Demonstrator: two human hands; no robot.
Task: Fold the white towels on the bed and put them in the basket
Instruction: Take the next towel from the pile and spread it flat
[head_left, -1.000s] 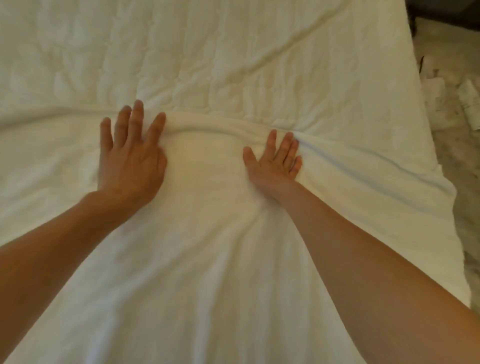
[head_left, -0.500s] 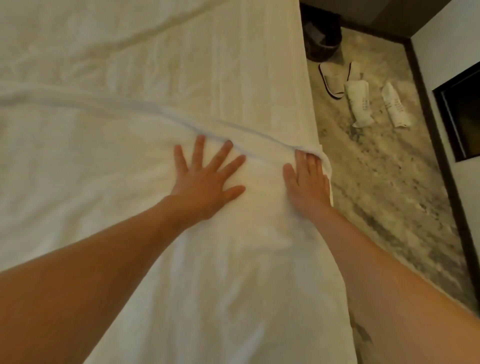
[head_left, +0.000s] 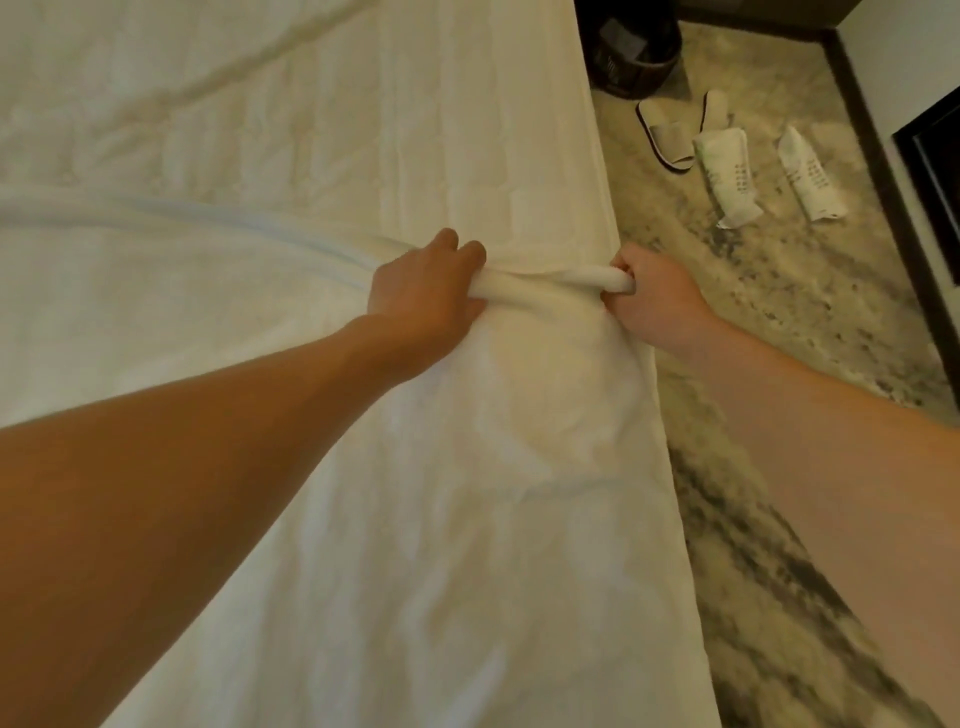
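A large white towel (head_left: 467, 493) lies spread over the bed (head_left: 311, 114), reaching to the bed's right edge. My left hand (head_left: 426, 291) grips the towel's far folded edge, fingers curled over it. My right hand (head_left: 649, 291) grips the same edge at its right corner, just past the side of the bed. The bunched edge stretches in a thick roll between the two hands. A dark basket (head_left: 631, 49) stands on the floor at the top, beyond the bed's right side.
Patterned carpet (head_left: 779, 364) runs along the right of the bed. Two white slippers (head_left: 675, 130) and two wrapped packets (head_left: 727, 176) lie on it near the basket. A dark-framed panel (head_left: 935, 187) sits in the wall at far right.
Both hands lay flat on the towel, sliding right along its far edge. Now their fingers have curled and they grip that edge at the bed's right side.
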